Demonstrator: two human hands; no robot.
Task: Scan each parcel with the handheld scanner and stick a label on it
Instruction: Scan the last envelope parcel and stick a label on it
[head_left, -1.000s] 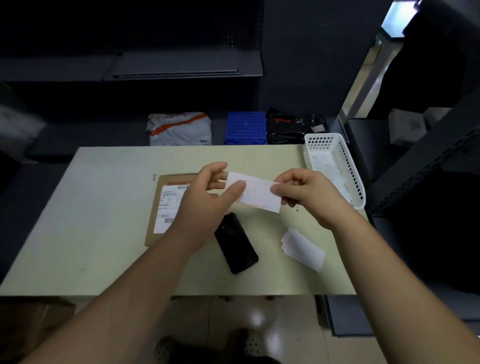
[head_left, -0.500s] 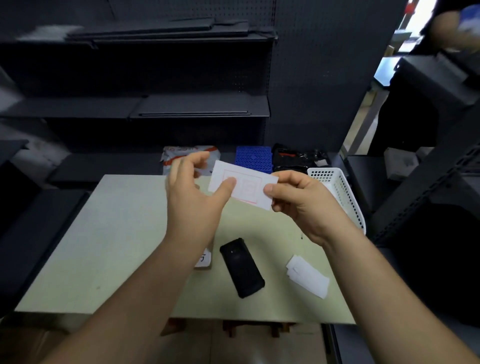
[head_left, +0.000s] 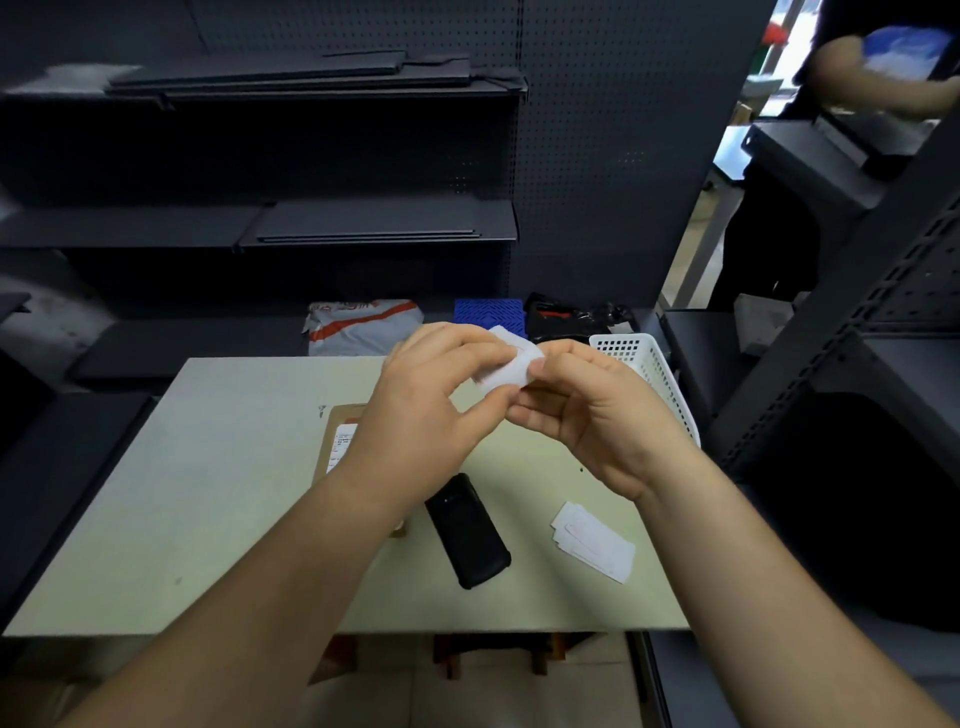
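A: Status? Both your hands are up over the table (head_left: 218, 467), pinching 1 label (head_left: 506, 364) between them.

B: Right. Your left hand (head_left: 426, 415) has thumb and fingers closed on the label's near edge, your right hand (head_left: 587, 410) is closed on its right side. Looks like you're peeling it off the backing, but I can't tell if it's separated yet, the paper is blurred.

A: Parcel?

B: The parcel (head_left: 340, 441) lies flat on the table under your left wrist, mostly hidden, 1 printed slip showing. The scanner (head_left: 467, 530) lies just right of it, untouched. Spare labels (head_left: 592, 540) sit further right, a basket (head_left: 649, 374) behind your right hand.

A: Risks?

B: 3, I'd say. 1: the label curls and sticks to itself or your fingertips, since both hands crowd 1 small piece. 2: you tear it if you pull the 2 sides apart unevenly. 3: you stick it over the printed slip and cover the barcode, because your left arm blocks your view of the parcel. Can't tell if it's scanned already.
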